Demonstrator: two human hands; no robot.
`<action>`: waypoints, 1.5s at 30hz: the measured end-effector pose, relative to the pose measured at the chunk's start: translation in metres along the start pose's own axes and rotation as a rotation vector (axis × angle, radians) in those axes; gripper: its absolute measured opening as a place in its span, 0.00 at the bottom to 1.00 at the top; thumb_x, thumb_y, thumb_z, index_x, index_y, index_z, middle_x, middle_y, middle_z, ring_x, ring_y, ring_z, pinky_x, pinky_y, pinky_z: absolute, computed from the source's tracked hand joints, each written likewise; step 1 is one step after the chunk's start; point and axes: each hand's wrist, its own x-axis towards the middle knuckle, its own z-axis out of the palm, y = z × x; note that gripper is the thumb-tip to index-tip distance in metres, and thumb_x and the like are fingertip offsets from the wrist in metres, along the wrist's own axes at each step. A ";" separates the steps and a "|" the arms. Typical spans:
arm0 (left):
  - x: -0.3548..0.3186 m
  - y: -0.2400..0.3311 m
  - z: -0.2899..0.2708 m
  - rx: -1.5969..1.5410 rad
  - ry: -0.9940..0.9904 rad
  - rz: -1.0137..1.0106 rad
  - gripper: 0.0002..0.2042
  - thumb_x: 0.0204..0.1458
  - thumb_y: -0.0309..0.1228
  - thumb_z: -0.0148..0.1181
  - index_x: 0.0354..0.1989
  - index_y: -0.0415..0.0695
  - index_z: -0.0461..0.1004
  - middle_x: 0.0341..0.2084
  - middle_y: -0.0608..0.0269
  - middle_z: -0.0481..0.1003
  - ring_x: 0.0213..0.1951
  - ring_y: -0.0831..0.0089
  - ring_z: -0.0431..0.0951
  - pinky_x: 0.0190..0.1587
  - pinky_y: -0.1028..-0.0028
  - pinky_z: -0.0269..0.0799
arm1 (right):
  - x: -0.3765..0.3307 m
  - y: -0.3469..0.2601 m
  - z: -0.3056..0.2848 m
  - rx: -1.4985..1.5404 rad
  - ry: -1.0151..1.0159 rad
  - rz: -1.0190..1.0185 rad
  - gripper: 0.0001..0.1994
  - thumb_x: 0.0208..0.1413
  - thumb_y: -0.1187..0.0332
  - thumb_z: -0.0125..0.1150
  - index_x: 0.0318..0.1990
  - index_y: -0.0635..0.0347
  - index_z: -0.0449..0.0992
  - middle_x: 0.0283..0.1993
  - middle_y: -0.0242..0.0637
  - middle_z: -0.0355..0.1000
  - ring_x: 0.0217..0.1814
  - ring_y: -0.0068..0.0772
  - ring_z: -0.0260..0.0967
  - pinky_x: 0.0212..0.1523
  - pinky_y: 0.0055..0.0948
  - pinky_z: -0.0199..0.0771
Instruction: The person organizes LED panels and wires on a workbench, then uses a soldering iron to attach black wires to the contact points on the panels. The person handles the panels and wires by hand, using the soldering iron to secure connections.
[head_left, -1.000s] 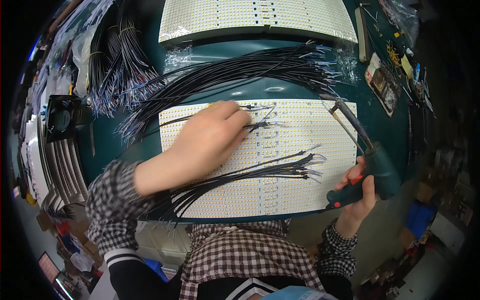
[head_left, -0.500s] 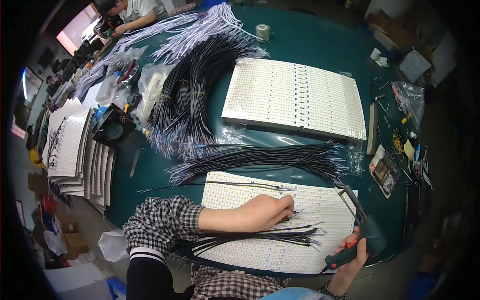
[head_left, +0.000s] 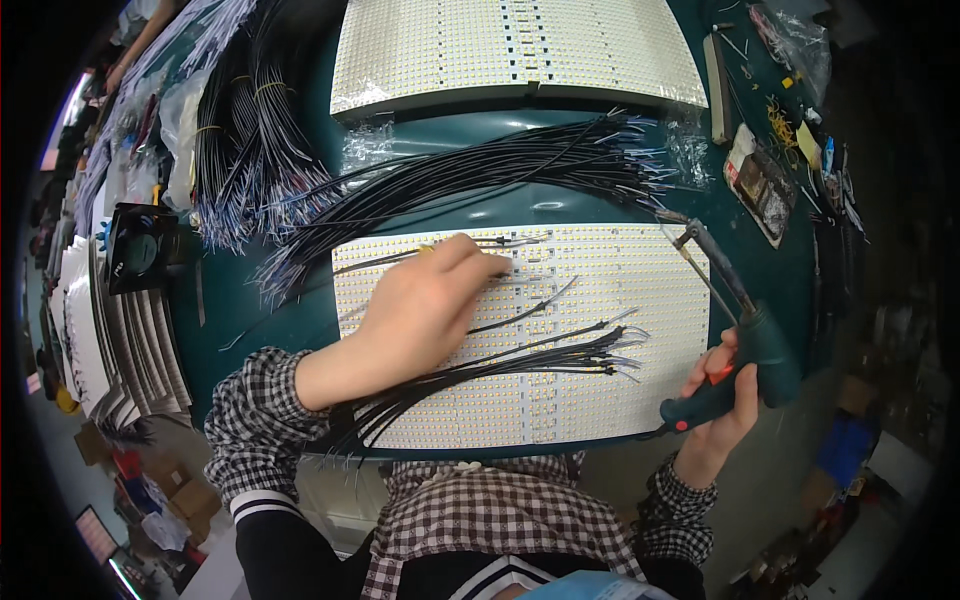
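A white LED board (head_left: 640,270) dotted with rows of small yellowish chips lies before me. My left hand (head_left: 425,295) is over its left half, thumb and fingers pinched on a black cable (head_left: 508,268) that is mostly hidden by them. Just beyond the fingertips another thin black cable (head_left: 470,247) lies across the board, and one more cable (head_left: 535,308) comes out from beneath the hand. Several cables with bared ends form a bundle (head_left: 530,360) nearer to me. At the right, my right hand (head_left: 725,390) grips a dark green soldering gun (head_left: 765,350), its tip raised by the board's far right corner.
A thick bundle of black cables (head_left: 480,165) spans the table behind the board. Farther back stands a stack of LED boards (head_left: 520,60). More cable bundles (head_left: 255,130), a black fan-like box (head_left: 145,245) and piled boards (head_left: 100,330) occupy the left; a worn packet (head_left: 762,180) and small tools lie right.
The view has tilted down toward me. My left hand has gone from the board's middle to its far side, leaving a cable lying on the board. My right hand still holds the soldering gun.
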 end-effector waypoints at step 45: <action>0.043 -0.009 0.009 -0.338 0.022 -0.146 0.04 0.49 0.24 0.59 0.31 0.38 0.70 0.25 0.60 0.70 0.24 0.72 0.69 0.25 0.75 0.65 | 0.010 0.002 0.019 -0.243 -0.048 0.107 0.25 0.60 0.62 0.49 0.53 0.80 0.63 0.36 0.46 0.72 0.31 0.37 0.73 0.22 0.28 0.78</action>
